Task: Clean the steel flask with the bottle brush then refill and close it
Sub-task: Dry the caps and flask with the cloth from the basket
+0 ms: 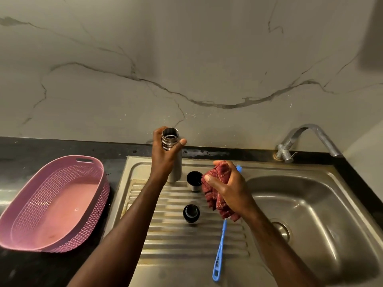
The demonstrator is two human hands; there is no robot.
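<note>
My left hand (164, 156) grips the steel flask (176, 168) just under its threaded open mouth and holds it upright over the drainboard (186, 241). My right hand (226, 184) holds a bunched dark red cloth (217, 199) to the right of the flask, apart from it. The blue bottle brush (219, 249) lies on the drainboard, its handle toward me and its bristle end partly hidden behind my right hand. Two black-and-steel flask caps stand on the drainboard: one (193, 181) beside the flask's base, the other (191, 213) nearer to me.
The steel sink basin (310, 214) with its drain lies to the right, under a steel tap (306, 139) at the back. A pink plastic basket (53, 204) sits on the dark counter to the left. A marble wall rises behind.
</note>
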